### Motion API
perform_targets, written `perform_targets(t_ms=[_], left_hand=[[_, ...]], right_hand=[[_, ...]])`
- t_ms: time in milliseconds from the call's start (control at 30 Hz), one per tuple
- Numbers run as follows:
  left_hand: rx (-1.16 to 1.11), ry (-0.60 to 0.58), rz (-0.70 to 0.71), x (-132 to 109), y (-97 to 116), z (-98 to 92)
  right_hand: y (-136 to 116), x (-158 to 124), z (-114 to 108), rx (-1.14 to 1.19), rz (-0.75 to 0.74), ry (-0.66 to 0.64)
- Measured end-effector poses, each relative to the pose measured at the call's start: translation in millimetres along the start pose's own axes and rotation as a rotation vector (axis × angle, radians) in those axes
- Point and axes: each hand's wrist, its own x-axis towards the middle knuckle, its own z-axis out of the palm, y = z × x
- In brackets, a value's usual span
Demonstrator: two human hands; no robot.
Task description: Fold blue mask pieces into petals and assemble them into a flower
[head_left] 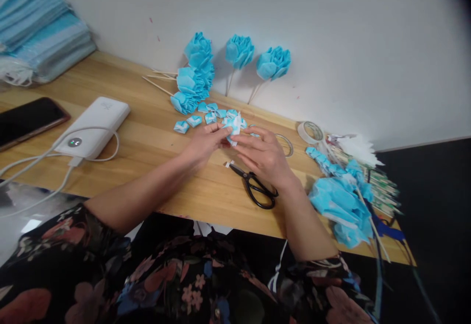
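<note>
Between my fingertips is a small folded blue-and-white petal piece (235,126), thin like paper or mask fabric. My left hand (206,142) pinches it from the left, thumb on top. On the other side my right hand (265,158) has its thumb and fingertips closed on its lower right edge, the other fingers loosely bent. Just behind lie several similar folded petals (181,126) on the wooden table. Black-handled scissors (253,185) rest below my right hand, which partly covers them; a tiny white scrap (227,164) lies by their tip.
Several blue flowers (191,81) on sticks lie or lean by the wall. A power bank (97,125) with cables, a phone (31,120) and stacked blue masks (44,29) occupy the left. Rightward are tape rolls (310,132) and crumpled blue material (340,208).
</note>
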Motion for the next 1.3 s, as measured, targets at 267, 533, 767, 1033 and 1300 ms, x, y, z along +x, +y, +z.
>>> perform_targets(t_ms=[267,533,767,1033,1300], left_hand=[[0.041,-0.002,0.013,0.9,-3.7,-0.5],[0.068,0.005,0.06,3.6,-5.9,-2.8],[0.051,0.011,0.055,2.9,-1.8,-3.5],[0.049,-0.02,0.034,4.1,-7.4,-6.0],[0.062,-0.029,0.058,4.7,-6.7,-5.9]], right_hand=[[4.3,-0.8,6.8,0.071,0.067,0.077],[2.5,-0.9,6.1,0.157,0.094,0.131],[1.4,-0.4,-1.0,0.107,0.033,0.019],[3.6,-0.2,6.9,0.156,-0.031,0.096],[1.8,-1.3,15.4,0.221,0.006,0.179]])
